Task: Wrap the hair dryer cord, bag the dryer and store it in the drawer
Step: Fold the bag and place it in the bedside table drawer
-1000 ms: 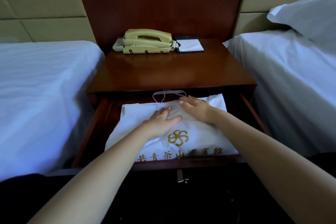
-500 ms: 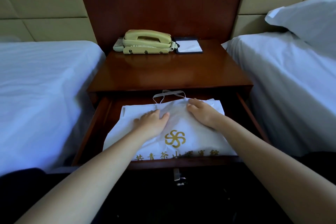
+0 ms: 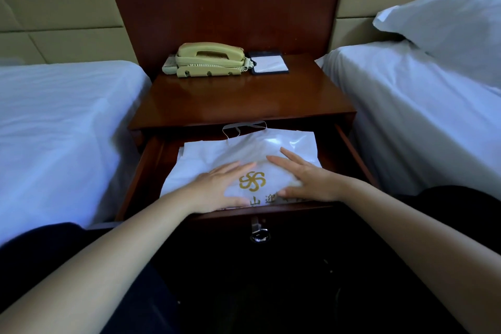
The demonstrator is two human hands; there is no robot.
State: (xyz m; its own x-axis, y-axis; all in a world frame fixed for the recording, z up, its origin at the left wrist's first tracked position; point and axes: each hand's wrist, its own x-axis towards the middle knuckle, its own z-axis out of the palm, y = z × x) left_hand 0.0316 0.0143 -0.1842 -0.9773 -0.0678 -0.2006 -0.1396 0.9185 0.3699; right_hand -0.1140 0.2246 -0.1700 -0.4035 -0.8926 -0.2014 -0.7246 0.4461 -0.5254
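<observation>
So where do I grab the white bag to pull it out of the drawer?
Probably by the ribbon handle at the far end of the bag, reaching in from the front. It loops up free, while the rest lies flat in the drawer.

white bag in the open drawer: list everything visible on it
The white bag lies flat in the open drawer, filling most of it, bulging slightly. Thin, creased, slightly glossy material. Gold pinwheel logo near the front; gold characters below, partly covered. A white cord loop sticks out at its far end. The left hand and right hand rest flat on it, flanking the logo. Contents hidden.
</observation>
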